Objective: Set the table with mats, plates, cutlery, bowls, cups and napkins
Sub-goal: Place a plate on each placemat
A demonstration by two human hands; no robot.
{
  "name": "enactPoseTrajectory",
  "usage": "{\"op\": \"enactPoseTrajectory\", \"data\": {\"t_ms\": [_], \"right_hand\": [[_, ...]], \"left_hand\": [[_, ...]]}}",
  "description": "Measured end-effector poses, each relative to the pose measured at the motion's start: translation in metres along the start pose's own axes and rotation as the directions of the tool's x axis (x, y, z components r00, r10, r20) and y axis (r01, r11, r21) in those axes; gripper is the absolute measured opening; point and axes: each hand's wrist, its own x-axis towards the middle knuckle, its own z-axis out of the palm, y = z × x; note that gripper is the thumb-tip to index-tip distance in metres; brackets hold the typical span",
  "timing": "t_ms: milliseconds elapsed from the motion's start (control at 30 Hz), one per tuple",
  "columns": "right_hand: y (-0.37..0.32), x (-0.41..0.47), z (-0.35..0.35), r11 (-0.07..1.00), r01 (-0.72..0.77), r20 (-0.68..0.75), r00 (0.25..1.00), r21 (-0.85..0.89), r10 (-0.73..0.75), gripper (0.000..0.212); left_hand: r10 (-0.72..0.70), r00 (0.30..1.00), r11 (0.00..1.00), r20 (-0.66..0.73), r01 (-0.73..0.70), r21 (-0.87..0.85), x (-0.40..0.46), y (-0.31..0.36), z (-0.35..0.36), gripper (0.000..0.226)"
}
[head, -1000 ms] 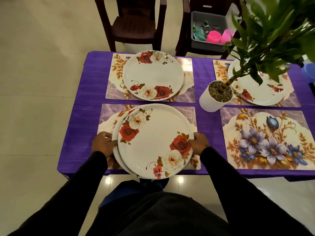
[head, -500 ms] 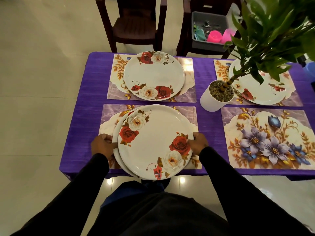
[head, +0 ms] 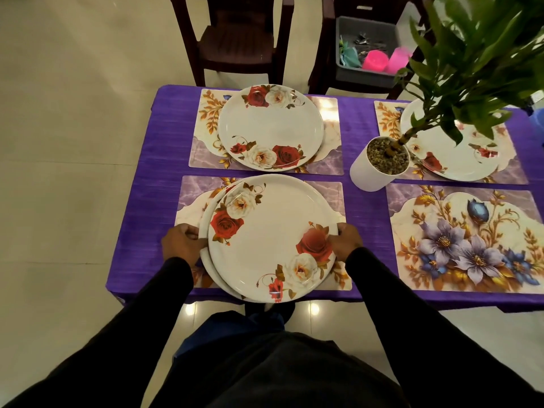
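Note:
Two white rose-patterned plates sit stacked over the near left mat (head: 332, 191). The top plate (head: 273, 237) is shifted slightly right of the lower plate (head: 207, 260). My left hand (head: 182, 245) grips the left rim of the lower plate; my right hand (head: 346, 241) grips the right rim of the top plate. Another plate (head: 270, 128) lies on the far left mat (head: 329, 113), and a third (head: 459, 154) on the far right mat (head: 385, 119), partly hidden by leaves. The near right mat (head: 465, 240), with blue flowers, bears nothing.
A white pot (head: 371, 175) with a tall green plant stands mid-table between the mats on the purple cloth (head: 147, 178). Behind the table are two dark chairs (head: 238, 36); one carries a grey bin (head: 368, 42) with pink cups, cutlery and green napkins.
Both hands stay on the rims of the stacked plates; the top plate has slid slightly to the right off the lower one.

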Motion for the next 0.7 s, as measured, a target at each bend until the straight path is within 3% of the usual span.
{"op": "enactPoseTrajectory", "data": {"t_ms": [200, 267, 367, 467, 700], "right_hand": [[-0.001, -0.004, 0.0, 1.0, 0.007, -0.026, 1.0, -0.004, -0.007, 0.013], [0.001, -0.005, -0.001, 1.0, 0.002, -0.027, 1.0, -0.01, -0.002, 0.011], [0.0, -0.01, -0.005, 1.0, -0.013, 0.005, 1.0, -0.001, 0.013, 0.009], [-0.002, -0.015, -0.008, 1.0, -0.014, 0.005, 1.0, 0.015, 0.014, 0.019], [-0.006, -0.017, -0.015, 0.999, -0.023, 0.041, 0.999, 0.044, 0.021, 0.017]], "left_hand": [[0.028, 0.997, 0.999, -0.068, -0.026, 0.035, -0.006, 0.004, -0.001, 0.039], [0.096, 0.992, 0.992, -0.081, -0.089, 0.088, -0.007, 0.003, 0.0, 0.029], [0.152, 0.987, 0.985, -0.045, -0.147, 0.093, -0.008, 0.0, 0.001, 0.014], [0.122, 0.992, 0.992, -0.028, -0.12, 0.049, -0.008, -0.001, 0.0, 0.002], [0.114, 0.991, 0.993, 0.067, -0.115, 0.01, -0.004, 0.006, 0.002, 0.016]]}}
